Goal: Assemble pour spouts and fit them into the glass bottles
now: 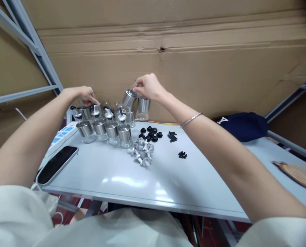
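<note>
My right hand (149,86) pinches the neck of a tilted glass bottle (129,98) with a steel sleeve, raised by the cardboard wall. Just right of it is another steel-sleeved bottle (143,108). My left hand (86,95) reaches over the back of the bottle group, index finger pointing down and other fingers curled; what they grip is hidden. Close below it is a steel-sleeved bottle (97,107). In front stands a row of bottles fitted with pourer tops, including one bottle (124,133) at the right end. More bottles behind are partly covered.
White-and-clear pourer parts (142,152) lie in a heap beside black round stoppers (151,134). Farther right are black flat pieces (172,136) and small black caps (183,155). A phone (57,164), a power strip (62,135) and dark blue cloth (242,127) rest at the sides.
</note>
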The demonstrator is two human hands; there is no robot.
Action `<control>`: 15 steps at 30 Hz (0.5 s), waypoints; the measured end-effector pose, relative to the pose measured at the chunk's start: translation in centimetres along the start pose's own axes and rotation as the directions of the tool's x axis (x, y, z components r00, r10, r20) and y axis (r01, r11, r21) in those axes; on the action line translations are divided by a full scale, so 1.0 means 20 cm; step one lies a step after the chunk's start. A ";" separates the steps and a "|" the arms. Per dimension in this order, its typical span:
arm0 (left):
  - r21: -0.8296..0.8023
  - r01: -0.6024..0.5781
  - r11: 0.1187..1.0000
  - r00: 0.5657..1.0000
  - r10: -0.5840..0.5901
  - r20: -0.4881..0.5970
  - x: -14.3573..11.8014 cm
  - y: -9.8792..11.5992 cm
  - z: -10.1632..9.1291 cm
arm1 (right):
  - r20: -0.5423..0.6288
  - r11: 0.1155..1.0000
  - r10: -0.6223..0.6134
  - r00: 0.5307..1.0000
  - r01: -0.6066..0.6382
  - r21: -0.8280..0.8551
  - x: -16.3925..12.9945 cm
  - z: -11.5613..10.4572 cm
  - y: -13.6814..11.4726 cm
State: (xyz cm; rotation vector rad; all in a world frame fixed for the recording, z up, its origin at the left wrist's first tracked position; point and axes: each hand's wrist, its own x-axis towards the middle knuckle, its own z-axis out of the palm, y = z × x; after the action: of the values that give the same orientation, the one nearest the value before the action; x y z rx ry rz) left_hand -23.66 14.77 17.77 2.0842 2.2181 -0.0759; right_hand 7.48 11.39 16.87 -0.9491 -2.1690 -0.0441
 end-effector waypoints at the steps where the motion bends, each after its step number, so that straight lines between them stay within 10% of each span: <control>1: 0.036 0.015 0.999 1.000 -0.015 -0.002 -0.02 0.00 -0.05 | -0.010 1.000 0.001 1.000 -0.001 0.008 0.01 -0.03 0.00; 15: 0.164 0.112 0.980 0.918 -0.039 -0.395 -0.36 -0.14 -0.73 | -0.224 0.992 -0.125 0.967 0.113 -0.063 -0.06 -0.52 -0.41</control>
State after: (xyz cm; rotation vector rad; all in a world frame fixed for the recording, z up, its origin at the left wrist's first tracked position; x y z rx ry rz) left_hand -26.49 8.86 32.97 2.2754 2.6099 0.1509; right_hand 9.21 1.43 25.51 -0.7984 -2.0170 -0.2539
